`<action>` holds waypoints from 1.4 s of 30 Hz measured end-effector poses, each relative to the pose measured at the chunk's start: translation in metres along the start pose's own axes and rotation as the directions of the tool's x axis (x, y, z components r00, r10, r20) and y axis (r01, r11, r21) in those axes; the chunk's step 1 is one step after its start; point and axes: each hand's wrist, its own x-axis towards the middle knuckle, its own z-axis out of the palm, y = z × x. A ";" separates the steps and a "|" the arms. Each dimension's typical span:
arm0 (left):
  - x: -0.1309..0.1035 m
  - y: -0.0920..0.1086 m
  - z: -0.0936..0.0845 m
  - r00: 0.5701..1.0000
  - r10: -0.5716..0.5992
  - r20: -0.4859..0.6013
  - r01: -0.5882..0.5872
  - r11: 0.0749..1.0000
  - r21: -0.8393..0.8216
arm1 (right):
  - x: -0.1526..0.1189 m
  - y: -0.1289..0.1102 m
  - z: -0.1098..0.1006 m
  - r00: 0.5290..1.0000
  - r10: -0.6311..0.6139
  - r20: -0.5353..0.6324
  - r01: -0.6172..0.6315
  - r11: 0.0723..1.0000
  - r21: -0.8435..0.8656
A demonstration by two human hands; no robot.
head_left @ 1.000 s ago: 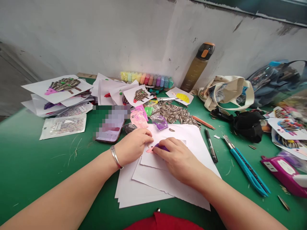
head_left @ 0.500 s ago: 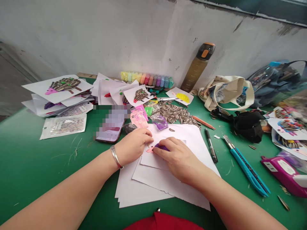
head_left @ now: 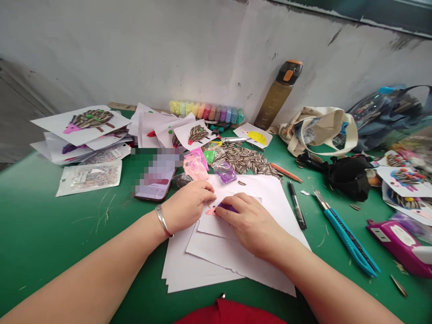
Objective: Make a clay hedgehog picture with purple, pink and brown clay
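Observation:
A small white card (head_left: pixel 216 228) lies on larger white sheets (head_left: pixel 216 249). On the card are a pink clay head (head_left: pixel 211 211) with a dark eye and a purple clay body (head_left: pixel 228 207). My right hand (head_left: pixel 249 220) rests over the purple clay, its bent fingertips pressing at the edge beside the pink head; part of the clay is hidden under it. My left hand (head_left: pixel 192 202), with a silver bangle, is at the card's upper left, thumb and fingers drawn together near the pink head. What those fingers hold, if anything, is too small to tell.
Behind the paper lie clay packets (head_left: pixel 195 165), a heap of sunflower seeds (head_left: pixel 248 158) and a phone (head_left: pixel 157 180). A pen (head_left: pixel 297 204), an orange pencil (head_left: pixel 286 172) and a blue cutter (head_left: pixel 351 240) are on the right. Hedgehog cards (head_left: pixel 91 119) are stacked at left; a bottle (head_left: pixel 278 94) leans back.

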 end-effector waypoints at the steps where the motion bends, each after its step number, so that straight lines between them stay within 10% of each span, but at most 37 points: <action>1: 0.000 0.000 0.000 1.000 -0.001 0.002 0.001 1.000 -0.001 | 0.000 0.001 0.000 1.000 -0.006 0.005 0.006 1.000 -0.004; 42: 0.001 -0.001 0.001 1.000 0.011 0.001 -0.011 1.000 -0.026 | -0.002 0.003 -0.011 0.995 -0.077 0.064 0.080 0.996 -0.033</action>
